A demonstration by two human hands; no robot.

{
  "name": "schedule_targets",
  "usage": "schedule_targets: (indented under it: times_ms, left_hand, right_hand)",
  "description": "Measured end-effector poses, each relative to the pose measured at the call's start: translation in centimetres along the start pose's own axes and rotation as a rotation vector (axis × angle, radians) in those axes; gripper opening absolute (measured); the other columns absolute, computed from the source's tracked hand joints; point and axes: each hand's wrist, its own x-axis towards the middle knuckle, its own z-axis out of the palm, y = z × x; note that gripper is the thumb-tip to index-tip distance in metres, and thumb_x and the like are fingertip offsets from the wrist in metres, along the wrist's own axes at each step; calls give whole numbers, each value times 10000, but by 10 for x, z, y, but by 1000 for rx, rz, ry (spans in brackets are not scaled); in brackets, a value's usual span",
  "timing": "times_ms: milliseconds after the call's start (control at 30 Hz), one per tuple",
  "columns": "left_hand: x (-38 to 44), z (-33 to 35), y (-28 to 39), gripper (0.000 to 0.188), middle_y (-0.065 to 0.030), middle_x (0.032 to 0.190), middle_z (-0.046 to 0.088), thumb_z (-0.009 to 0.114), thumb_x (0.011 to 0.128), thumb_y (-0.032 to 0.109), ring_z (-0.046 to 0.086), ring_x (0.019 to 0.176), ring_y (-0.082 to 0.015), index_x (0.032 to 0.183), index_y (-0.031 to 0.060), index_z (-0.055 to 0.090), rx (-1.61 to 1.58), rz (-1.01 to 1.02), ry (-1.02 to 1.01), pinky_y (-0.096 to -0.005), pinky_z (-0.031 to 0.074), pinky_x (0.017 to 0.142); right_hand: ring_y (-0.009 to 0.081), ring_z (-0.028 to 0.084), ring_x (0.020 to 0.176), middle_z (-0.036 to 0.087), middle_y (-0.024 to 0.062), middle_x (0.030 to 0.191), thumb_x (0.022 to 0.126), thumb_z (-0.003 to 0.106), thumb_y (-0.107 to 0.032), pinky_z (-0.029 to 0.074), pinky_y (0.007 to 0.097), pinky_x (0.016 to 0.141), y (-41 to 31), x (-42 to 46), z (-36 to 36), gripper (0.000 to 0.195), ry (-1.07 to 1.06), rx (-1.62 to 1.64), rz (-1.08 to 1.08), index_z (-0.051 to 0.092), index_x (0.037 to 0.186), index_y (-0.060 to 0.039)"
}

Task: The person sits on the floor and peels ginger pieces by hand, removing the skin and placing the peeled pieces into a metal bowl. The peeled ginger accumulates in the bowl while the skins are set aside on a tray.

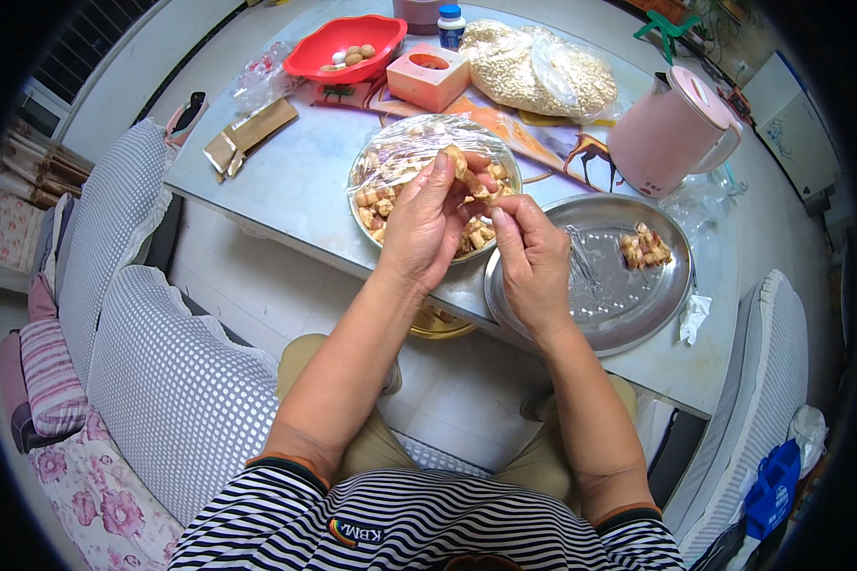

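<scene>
My left hand holds pieces of marinated meat between thumb and fingers, above a round bowl. More diced meat fills the bowl, partly under clear plastic wrap. My right hand has thumb and forefinger pinched together at the lower end of the held meat; whether a thin skewer is between them cannot be made out. An oval metal tray lies beneath and right of that hand. On it rest several thin metal skewers and a cluster of meat pieces.
Behind the bowl stand a pink tissue box, a red basin with eggs and walnuts, a bag of pale puffed snack and a pink kettle. Brown cardboard lies left; crumpled tissue sits beside the tray.
</scene>
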Motion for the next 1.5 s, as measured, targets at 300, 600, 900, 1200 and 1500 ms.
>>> schedule_targets:
  times_ms: [300, 600, 900, 1200, 1500]
  left_hand:
    - [-1, 3, -7, 271, -123, 1001, 640, 468, 1042, 284, 602, 967, -203, 1063, 35, 573, -110, 65, -25, -357, 491, 911]
    - [-6, 10, -22, 275, -134, 1038, 650, 484, 1035, 257, 617, 995, -206, 1091, 5, 578, -108, 67, -33, -348, 504, 921]
    - [-3, 6, 2, 315, -159, 1087, 644, 439, 1039, 271, 600, 1053, -244, 1111, -2, 579, -8, 97, -69, -408, 458, 988]
    - [-3, 6, 5, 249, -195, 1057, 639, 390, 1002, 243, 596, 1043, -267, 978, 45, 539, 40, 161, -113, -433, 432, 994]
    - [-4, 9, -2, 251, -198, 1063, 641, 358, 974, 229, 588, 1052, -267, 991, 48, 530, 79, 182, -121, -412, 404, 1010]
  right_hand:
    - [183, 542, 554, 576, 120, 662, 957, 550, -86, 432, 331, 541, -4, -3, 1, 96, -14, 52, 74, 607, 939, -11]
    - [136, 595, 771, 655, 83, 832, 982, 522, -102, 489, 309, 718, 5, -8, 13, 158, 56, 228, 95, 618, 1002, 21]
    - [41, 488, 636, 595, 8, 731, 987, 540, -130, 388, 204, 578, -3, 0, -12, 150, -216, 495, 416, 628, 978, -9]
    - [38, 466, 546, 565, 3, 672, 997, 510, -121, 384, 192, 492, -19, -5, -12, 111, -261, 546, 511, 557, 971, -24]
    - [41, 464, 513, 556, 4, 663, 992, 502, -93, 396, 189, 472, -25, -3, -16, 91, -125, 639, 603, 542, 1011, -13]
